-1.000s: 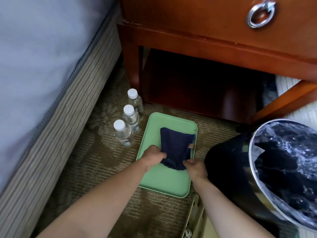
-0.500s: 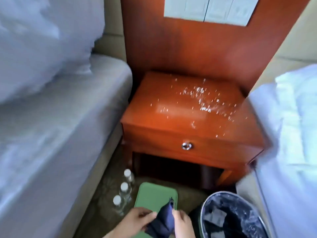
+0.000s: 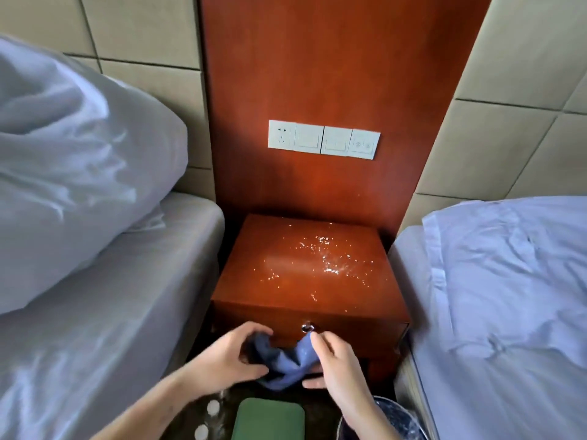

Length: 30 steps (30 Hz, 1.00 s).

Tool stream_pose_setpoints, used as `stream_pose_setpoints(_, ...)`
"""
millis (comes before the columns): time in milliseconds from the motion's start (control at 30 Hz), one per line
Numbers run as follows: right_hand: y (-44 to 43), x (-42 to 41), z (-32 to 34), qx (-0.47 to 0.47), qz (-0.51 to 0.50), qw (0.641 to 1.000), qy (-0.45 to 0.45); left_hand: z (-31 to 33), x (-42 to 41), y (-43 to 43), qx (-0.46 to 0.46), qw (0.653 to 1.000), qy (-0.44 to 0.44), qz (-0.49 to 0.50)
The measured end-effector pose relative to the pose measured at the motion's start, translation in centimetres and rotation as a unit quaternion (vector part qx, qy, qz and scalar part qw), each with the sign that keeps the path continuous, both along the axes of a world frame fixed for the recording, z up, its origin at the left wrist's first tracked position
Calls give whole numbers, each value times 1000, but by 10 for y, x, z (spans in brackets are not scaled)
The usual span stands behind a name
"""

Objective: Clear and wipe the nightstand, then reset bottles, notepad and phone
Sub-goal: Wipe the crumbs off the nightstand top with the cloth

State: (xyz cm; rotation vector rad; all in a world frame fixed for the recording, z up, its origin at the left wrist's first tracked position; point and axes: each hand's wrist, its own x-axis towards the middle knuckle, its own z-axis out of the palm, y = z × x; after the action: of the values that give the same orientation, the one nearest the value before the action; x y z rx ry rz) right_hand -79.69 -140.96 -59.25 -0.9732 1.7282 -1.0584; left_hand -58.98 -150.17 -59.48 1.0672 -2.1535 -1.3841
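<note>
Left bed (image 3: pixel 95 312): mattress edge lies just beside the nightstand.

Floor, lower left: two white caps of the bottles (image 3: pixel 212 407) show, standing beside a green tray (image 3: pixel 268 419). Notepad and phone are not in view.

Left hand (image 3: pixel 228 357): fingers are curled round one end of the blue cloth (image 3: pixel 282 363), grasping it. The cloth hangs bunched between the hands, in front of the drawer and clear of the top.

Nightstand (image 3: pixel 254 281): water droplets (image 3: pixel 330 262) are scattered over the centre and right rear of the top. The left part looks dry.

Right hand (image 3: pixel 333 360): thumb and forefinger pinch the other end of the cloth.

A bin (image 3: pixel 389 403) stands on the floor below. The right bed (image 3: pixel 508 312) lies just beside the nightstand.

Assessment: clearing appears done and wiping has not begun.

Recommended:
- Fold the cloth into a flat pad.
- Set it down at the left rear.
- Draw overlapping strokes toward the wet right side.
- Finish at the front edge, so no water is pushed onto either bed.
- Turn to a dry face for a last pass before resetting items.
</note>
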Motion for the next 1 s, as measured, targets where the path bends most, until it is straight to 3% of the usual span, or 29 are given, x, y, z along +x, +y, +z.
stream_pose_setpoints(167,-49,6,36,-117,-52,992,21,53,1,-65,-88,994,38,-45)
stream_pose_setpoints(300,-104,17,50,-111,-127,985,32,65,-18,-126,-139,989,58,5)
stream_pose_setpoints(700,-153,41,70,-71,-166,984,-6,77,-31,-188,-99,983,133,76)
stream_pose_setpoints(900,-142,30,81,-73,-159,983,55,82,-34,-177,-91,976,166,103)
stream_pose_setpoints(1000,-145,17,86,-72,-158,978,112,87,-28,-176,-109,977,141,120)
